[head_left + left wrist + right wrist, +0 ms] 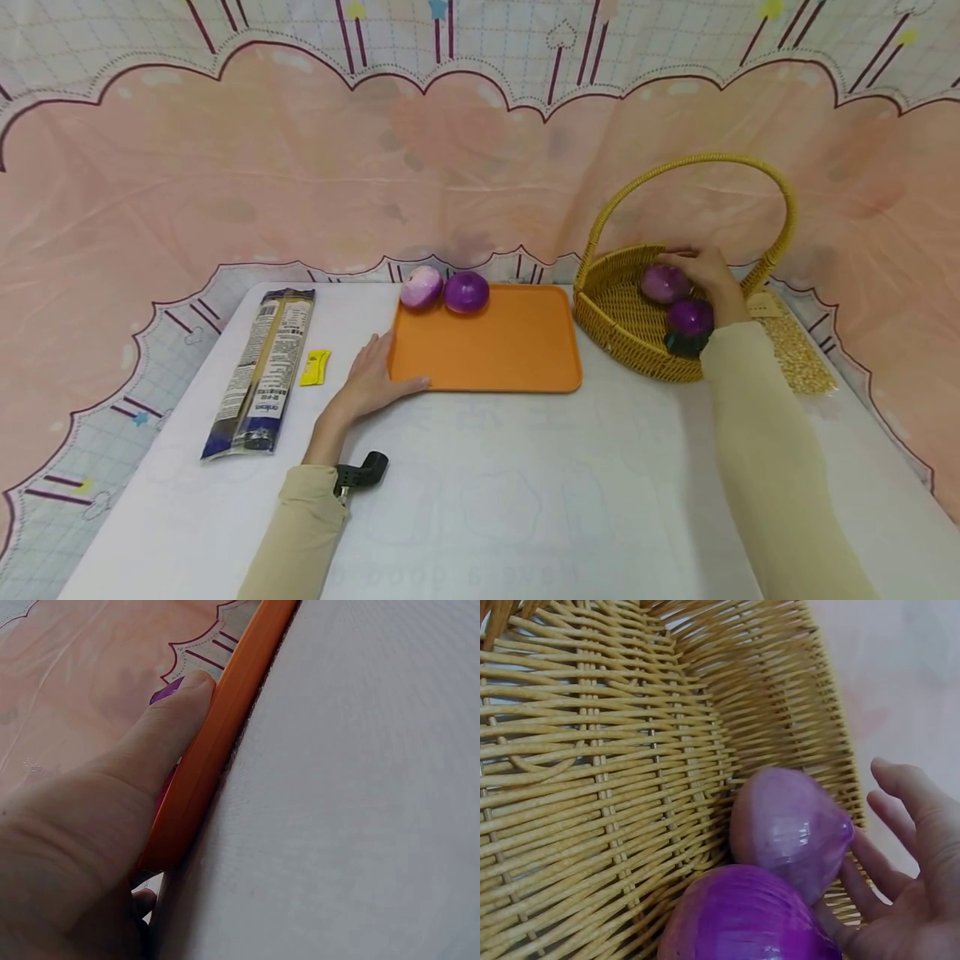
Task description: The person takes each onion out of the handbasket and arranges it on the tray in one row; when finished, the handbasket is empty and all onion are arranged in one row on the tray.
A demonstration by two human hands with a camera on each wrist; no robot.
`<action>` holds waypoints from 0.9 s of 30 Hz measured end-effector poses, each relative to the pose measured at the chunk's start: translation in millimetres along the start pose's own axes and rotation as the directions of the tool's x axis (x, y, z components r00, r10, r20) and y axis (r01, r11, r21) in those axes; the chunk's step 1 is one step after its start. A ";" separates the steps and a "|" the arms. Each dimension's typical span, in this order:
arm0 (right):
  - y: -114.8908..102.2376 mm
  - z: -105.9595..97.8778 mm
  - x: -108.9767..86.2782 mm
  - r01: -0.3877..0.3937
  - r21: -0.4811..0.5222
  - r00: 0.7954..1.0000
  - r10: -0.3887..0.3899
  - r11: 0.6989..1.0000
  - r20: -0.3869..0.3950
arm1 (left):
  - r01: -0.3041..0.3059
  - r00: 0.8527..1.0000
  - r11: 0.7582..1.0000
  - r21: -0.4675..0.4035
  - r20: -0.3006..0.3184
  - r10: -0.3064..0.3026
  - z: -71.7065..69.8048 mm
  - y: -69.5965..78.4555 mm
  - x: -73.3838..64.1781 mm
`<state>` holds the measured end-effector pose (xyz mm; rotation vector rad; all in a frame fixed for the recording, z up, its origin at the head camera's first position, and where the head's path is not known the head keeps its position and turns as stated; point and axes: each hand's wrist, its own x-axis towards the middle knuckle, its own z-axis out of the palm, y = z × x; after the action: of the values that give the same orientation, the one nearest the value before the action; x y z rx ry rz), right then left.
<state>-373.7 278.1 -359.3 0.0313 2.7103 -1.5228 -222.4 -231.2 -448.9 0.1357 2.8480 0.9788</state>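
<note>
My left hand (pixel 375 375) is at the front left corner of an orange tray (pixel 487 350). Its thumb lies along the front rim and its straight fingers run along the left side; the left wrist view shows the thumb against the rim (pixel 225 712). A pale purple onion (pixel 422 288) and a darker one (pixel 467 292) sit side by side at the tray's back left. My right hand (pixel 708 275) reaches into a wicker basket (pixel 626 333). With spread fingers it touches a light purple onion (pixel 791 829); a deeper purple onion (pixel 750 915) lies against that one.
The basket's tall handle (pixel 697 158) arches over the right hand. A bag of yellow kernels (pixel 802 354) lies right of the basket. At the left are a long blue-ended packet (pixel 258 375) and a small yellow sachet (pixel 315 367). Patterned cloth (pixel 300 192) rises behind the table.
</note>
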 end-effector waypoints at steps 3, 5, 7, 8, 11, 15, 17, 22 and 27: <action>0.3 -0.1 4.1 -0.006 -0.040 1.000 0.007 0.999 0.022 | 0.003 1.000 1.000 -0.005 0.001 -0.003 0.5 0.1 -0.1; -0.3 -0.1 5.6 0.001 -0.081 0.999 0.002 0.997 0.039 | 0.006 1.000 1.000 -0.009 0.005 -0.006 0.5 0.5 -0.5; -1.0 0.5 6.7 0.010 -0.115 0.998 -0.004 0.993 0.055 | 0.012 1.000 1.000 -0.017 0.009 -0.011 0.4 1.3 -1.2; -1.3 0.8 7.3 0.013 -0.132 0.998 -0.005 0.991 0.064 | 0.015 1.000 1.000 -0.018 0.010 -0.014 0.3 1.4 -1.3; -1.7 0.9 9.3 0.009 -0.172 0.995 0.008 0.985 0.100 | 0.022 1.000 1.000 -0.021 0.012 -0.022 -0.2 2.8 -2.0; -1.6 0.7 12.3 -0.007 -0.208 0.989 0.038 0.978 0.143 | 0.021 1.000 1.000 -0.016 0.007 -0.021 -0.5 4.1 -1.7; -1.9 1.1 13.3 -0.018 -0.221 0.986 0.054 0.975 0.157 | 0.023 1.000 1.000 -0.015 0.006 -0.023 -0.5 4.4 -1.1; -2.2 3.1 16.3 -0.039 -0.208 0.980 0.079 0.977 0.184 | 0.024 1.000 1.000 -0.016 0.004 -0.024 0.1 4.6 0.0; -1.2 4.1 18.2 -0.038 -0.193 0.978 0.076 0.980 0.195 | 0.023 1.000 1.000 -0.021 0.004 -0.022 -0.1 6.1 0.3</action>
<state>-391.8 274.0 -361.1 -0.0468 2.6517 -1.1775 -222.5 -226.4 -445.1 0.1030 2.8283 1.0033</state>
